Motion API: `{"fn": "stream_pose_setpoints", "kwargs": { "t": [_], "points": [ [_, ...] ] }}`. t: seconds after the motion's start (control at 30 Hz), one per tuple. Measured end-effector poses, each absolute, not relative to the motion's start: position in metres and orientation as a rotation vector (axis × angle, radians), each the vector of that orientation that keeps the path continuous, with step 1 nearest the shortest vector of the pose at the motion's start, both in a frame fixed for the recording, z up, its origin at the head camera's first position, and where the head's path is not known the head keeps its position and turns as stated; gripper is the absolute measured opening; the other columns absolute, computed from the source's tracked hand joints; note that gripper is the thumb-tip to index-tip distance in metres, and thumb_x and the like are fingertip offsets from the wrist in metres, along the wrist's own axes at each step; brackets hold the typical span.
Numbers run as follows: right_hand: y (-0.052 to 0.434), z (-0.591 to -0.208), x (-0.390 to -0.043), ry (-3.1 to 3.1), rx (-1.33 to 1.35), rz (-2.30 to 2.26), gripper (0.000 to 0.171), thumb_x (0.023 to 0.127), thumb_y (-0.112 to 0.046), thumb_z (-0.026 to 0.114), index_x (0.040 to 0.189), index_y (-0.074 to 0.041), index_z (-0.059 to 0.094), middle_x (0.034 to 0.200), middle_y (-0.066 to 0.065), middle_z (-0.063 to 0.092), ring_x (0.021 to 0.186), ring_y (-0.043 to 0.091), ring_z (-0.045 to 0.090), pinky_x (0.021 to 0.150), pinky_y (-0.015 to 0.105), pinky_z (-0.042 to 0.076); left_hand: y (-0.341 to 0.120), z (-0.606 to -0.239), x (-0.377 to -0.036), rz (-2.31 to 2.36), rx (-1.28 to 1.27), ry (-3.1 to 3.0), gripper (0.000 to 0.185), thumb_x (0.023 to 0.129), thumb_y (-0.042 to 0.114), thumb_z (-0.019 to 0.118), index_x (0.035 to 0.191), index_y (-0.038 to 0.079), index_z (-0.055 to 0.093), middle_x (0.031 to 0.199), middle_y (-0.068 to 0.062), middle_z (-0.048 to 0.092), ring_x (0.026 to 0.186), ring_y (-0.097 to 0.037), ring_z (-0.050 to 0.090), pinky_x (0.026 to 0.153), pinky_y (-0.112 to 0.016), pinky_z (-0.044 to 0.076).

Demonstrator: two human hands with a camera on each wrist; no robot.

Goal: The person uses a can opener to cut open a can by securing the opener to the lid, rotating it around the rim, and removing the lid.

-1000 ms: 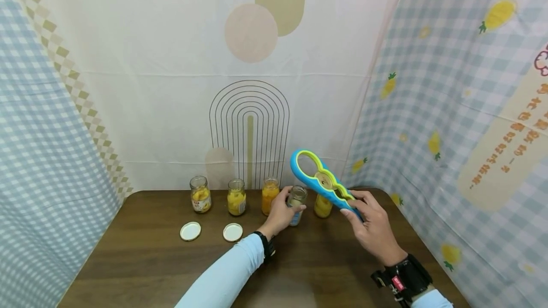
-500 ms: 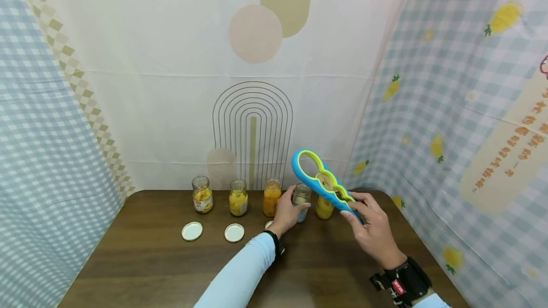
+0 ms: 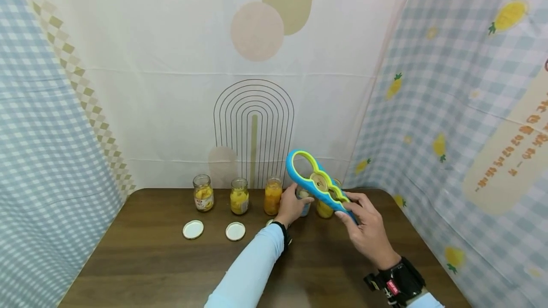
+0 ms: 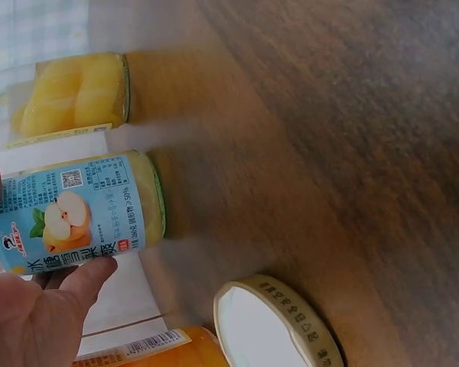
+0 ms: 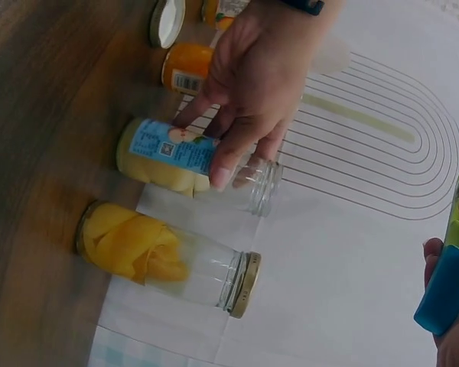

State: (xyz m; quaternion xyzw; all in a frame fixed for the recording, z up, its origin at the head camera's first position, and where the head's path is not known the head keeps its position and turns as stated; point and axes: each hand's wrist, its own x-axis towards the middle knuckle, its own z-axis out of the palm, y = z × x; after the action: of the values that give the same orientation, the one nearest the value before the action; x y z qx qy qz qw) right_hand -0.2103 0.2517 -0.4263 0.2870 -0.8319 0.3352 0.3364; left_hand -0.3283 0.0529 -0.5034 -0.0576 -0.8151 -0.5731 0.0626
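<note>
My left hand (image 3: 292, 205) grips a glass jar (image 4: 76, 206) with a blue label showing a cut fruit. Its thumb and fingers are on opposite sides. In the right wrist view this jar has no lid, and pale fruit lies in its lower part. My right hand (image 3: 367, 227) holds a blue and lime-green jar opener (image 3: 299, 179) by one end, raised in front of the jars. A gold disc (image 3: 318, 182), like a jar lid, shows in the opener's middle hole. Beside the gripped jar stands a gold-lidded jar (image 5: 149, 248) of yellow fruit, partly hidden by the opener in the head view.
Left of my left hand stand a jar of orange fruit (image 3: 272, 198) and two lidless jars of yellow fruit, one (image 3: 239, 198) and another (image 3: 203, 196). White-lined lids (image 3: 235, 231) lie in front of them on the brown table (image 3: 150, 270). A cloth (image 3: 171, 108) hangs behind.
My left hand and the blue-labelled jar have moved right, uncovering part of a lid by the wrist. The jar opener has shifted slightly left and now overlaps the gripped jar's top.
</note>
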Motion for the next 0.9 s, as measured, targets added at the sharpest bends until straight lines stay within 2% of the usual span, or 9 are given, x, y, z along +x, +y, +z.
{"fn": "stream_pose_setpoints", "kwargs": {
  "t": [0.23,0.4,0.57,0.63,0.73,0.83,0.9],
  "points": [
    [0.252,-0.427,-0.211,-2.168,0.776,0.874,0.026,0.088,0.007,0.081,0.110,-0.008,0.077,0.132,0.016,0.065,0.116,0.010,0.064,0.092,0.008,0.050,0.054,-0.519,-0.337,-1.672,-0.229,-2.410,0.065,0.097,0.034,0.080,0.152,0.007,0.056,0.147,-0.020,0.064,0.138,-0.042,0.060,0.111,-0.061,0.053],
    [0.253,-0.431,-0.212,-2.176,0.763,0.865,0.026,0.088,0.006,0.081,0.110,-0.008,0.077,0.132,0.015,0.065,0.116,0.016,0.064,0.094,0.006,0.048,0.061,-0.547,-0.354,-1.662,-0.243,-2.330,0.065,0.097,0.040,0.080,0.150,0.010,0.059,0.141,-0.017,0.068,0.131,-0.038,0.064,0.105,-0.058,0.056],
    [0.253,-0.431,-0.211,-2.181,0.755,0.882,0.026,0.089,0.005,0.081,0.110,-0.009,0.078,0.132,0.014,0.065,0.115,0.013,0.064,0.094,0.005,0.048,0.064,-0.529,-0.339,-1.702,-0.231,-2.327,0.057,0.098,0.030,0.080,0.147,0.010,0.060,0.140,-0.016,0.068,0.132,-0.038,0.063,0.108,-0.059,0.055],
    [0.253,-0.430,-0.211,-2.178,0.755,0.883,0.026,0.089,0.005,0.081,0.110,-0.010,0.078,0.132,0.014,0.066,0.114,0.011,0.064,0.093,0.005,0.048,0.064,-0.516,-0.328,-1.733,-0.212,-2.339,0.061,0.097,0.025,0.081,0.151,0.009,0.056,0.146,-0.017,0.065,0.139,-0.039,0.060,0.114,-0.060,0.052],
    [0.254,-0.429,-0.211,-2.171,0.760,0.877,0.026,0.088,0.006,0.081,0.109,-0.009,0.078,0.131,0.014,0.066,0.114,0.012,0.064,0.093,0.006,0.048,0.065,-0.509,-0.317,-1.743,-0.180,-2.366,0.081,0.098,0.020,0.080,0.165,0.008,0.036,0.161,-0.019,0.053,0.148,-0.040,0.052,0.119,-0.060,0.047],
    [0.255,-0.426,-0.211,-2.164,0.768,0.867,0.026,0.088,0.006,0.081,0.109,-0.008,0.078,0.130,0.015,0.066,0.113,0.012,0.064,0.092,0.007,0.048,0.064,-0.503,-0.304,-1.718,-0.155,-2.406,0.095,0.099,0.016,0.078,0.171,0.006,0.016,0.169,-0.023,0.039,0.153,-0.044,0.046,0.121,-0.061,0.045],
    [0.255,-0.425,-0.210,-2.161,0.770,0.861,0.027,0.087,0.006,0.082,0.110,-0.008,0.078,0.130,0.015,0.066,0.112,0.011,0.064,0.090,0.008,0.049,0.061,-0.499,-0.292,-1.681,-0.154,-2.423,0.097,0.099,0.014,0.078,0.170,0.002,0.013,0.169,-0.027,0.037,0.150,-0.046,0.048,0.118,-0.062,0.047]
  ]
}}
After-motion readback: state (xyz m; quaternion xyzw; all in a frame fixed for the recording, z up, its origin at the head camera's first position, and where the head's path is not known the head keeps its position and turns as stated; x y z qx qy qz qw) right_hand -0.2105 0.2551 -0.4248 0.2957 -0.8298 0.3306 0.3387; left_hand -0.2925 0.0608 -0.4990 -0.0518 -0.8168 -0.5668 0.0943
